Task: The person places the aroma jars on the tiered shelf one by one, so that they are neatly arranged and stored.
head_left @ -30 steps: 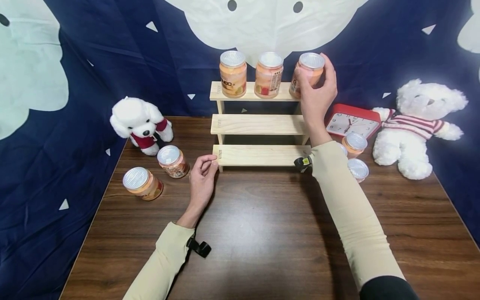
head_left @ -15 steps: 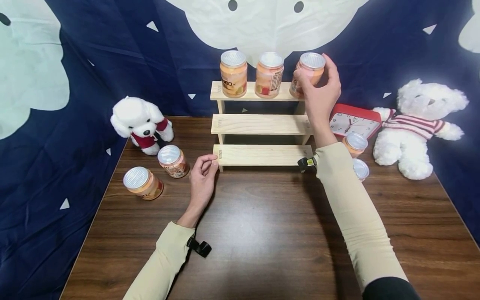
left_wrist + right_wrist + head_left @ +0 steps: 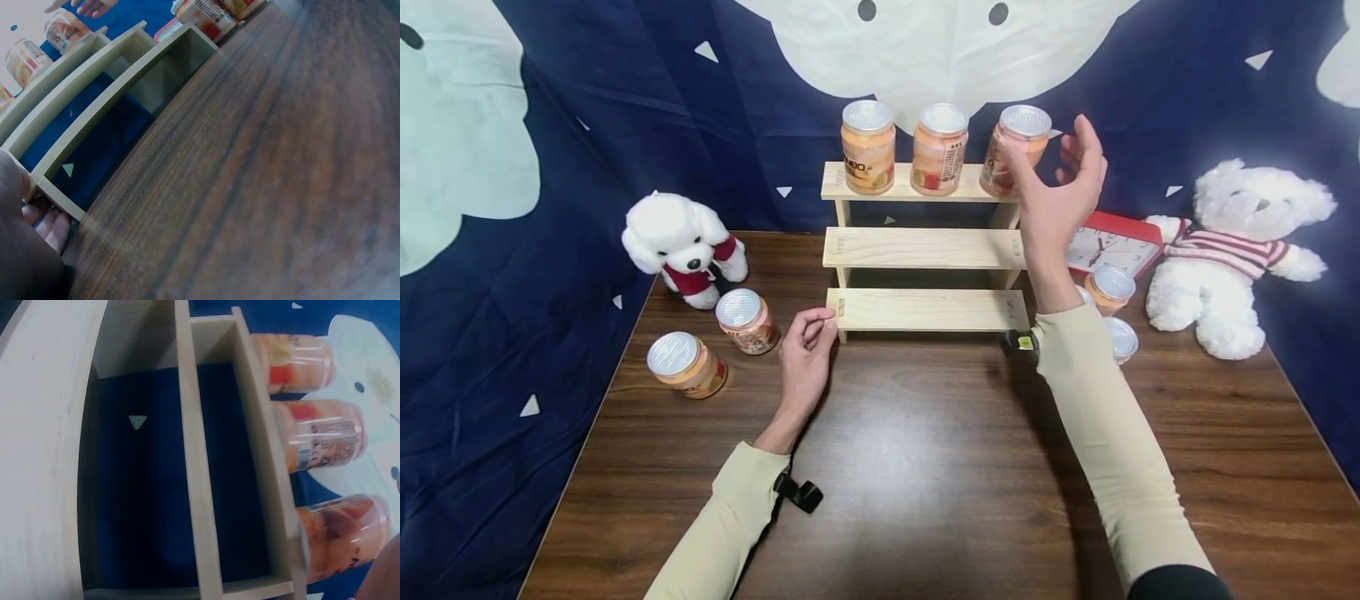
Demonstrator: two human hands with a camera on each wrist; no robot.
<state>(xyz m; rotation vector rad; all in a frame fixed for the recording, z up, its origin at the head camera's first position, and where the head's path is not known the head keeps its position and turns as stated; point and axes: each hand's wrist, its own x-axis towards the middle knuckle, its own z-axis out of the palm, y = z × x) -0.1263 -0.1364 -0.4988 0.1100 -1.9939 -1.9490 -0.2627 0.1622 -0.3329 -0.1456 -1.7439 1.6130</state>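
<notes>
Jar (image 3: 997, 160) stands upright at the right end of the top step of the rack (image 3: 917, 248), lid uppermost. My right grip (image 3: 1062, 204) is spread at the jar's right side: the thumb overlaps the jar, contact uncertain, and the fingers stand apart from it. The step therefore appears to bear the jar's weight. My left grip (image 3: 807, 357), fingers curled, pinches the left end of the bottom step, probably to keep the rack from shifting. Left jar (image 3: 868, 158) and middle jar (image 3: 940, 161) share the top step; the gaps between jars presumably leave finger room. The rack stands by the tabletop's (image 3: 925, 467) far edge, between its left and right edges, likely so that both arms reach it. Two spare jars (image 3: 688, 367) stand near the left edge; right-hand jars (image 3: 1111, 287), partly hidden by my sleeve (image 3: 1097, 408), stand right of the rack. Plush dog (image 3: 681, 248) occupies the far left corner; red clock (image 3: 1112, 242) and plush bear (image 3: 1232, 258) occupy the far right.
</notes>
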